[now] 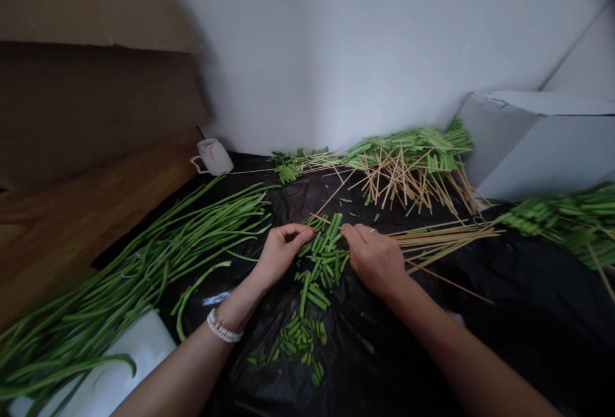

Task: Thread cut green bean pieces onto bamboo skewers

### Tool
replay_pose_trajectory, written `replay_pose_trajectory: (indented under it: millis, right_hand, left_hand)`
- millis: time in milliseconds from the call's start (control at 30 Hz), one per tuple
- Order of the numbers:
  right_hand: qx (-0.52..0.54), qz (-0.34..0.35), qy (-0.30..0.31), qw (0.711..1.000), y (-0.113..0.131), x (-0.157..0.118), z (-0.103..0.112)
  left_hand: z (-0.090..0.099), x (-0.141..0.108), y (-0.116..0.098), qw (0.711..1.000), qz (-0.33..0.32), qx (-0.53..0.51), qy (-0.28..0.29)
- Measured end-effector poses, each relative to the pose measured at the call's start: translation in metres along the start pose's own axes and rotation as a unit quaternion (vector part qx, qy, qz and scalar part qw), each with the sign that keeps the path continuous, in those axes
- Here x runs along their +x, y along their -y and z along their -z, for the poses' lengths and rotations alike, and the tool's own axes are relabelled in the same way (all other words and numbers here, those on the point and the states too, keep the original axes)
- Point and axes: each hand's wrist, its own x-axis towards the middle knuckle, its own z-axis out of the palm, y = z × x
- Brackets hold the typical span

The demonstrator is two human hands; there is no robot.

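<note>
My left hand, with a pearl bracelet at the wrist, pinches thumb and forefinger together at the left edge of a pile of cut green bean pieces. Whatever lies in that pinch is too small to make out. Across the pile, my right hand, wearing a ring, has its fingers closed; they hide what they hold. Between the fingertips and just beyond them shows a thin wooden skewer. Smaller bean scraps lie nearer to me. To the right of my right hand is a bunch of loose skewers.
Long whole beans spread at left, partly over a white object. Skewered bean pieces are heaped at the back, more at right. A mug, cardboard box and white box border the black plastic sheet.
</note>
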Motion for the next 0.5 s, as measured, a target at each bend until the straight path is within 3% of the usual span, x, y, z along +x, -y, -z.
replay_pose_trajectory:
  millis: [67, 200, 333, 500]
  right_hand:
    - [-0.005, -0.002, 0.001, 1.000, -0.0019, -0.0004, -0.0005]
    - [0.000, 0.004, 0.017, 1.000, 0.0003, -0.0009, -0.0006]
    - [0.008, 0.005, 0.023, 1.000, 0.0026, -0.0009, -0.0005]
    - [0.013, 0.003, 0.034, 0.999, 0.0018, -0.0007, 0.0001]
  left_hand:
    - [0.0021, 0.0018, 0.0050, 0.990, -0.073, 0.124, -0.004]
    - [0.0004, 0.0020, 0.0106, 0.939, -0.171, 0.298, 0.023]
    - [-0.0026, 0.0008, 0.0096, 0.908, -0.179, 0.377, 0.035]
    - [0.0014, 0.0012, 0.0046, 0.909, -0.154, 0.381, 0.071]
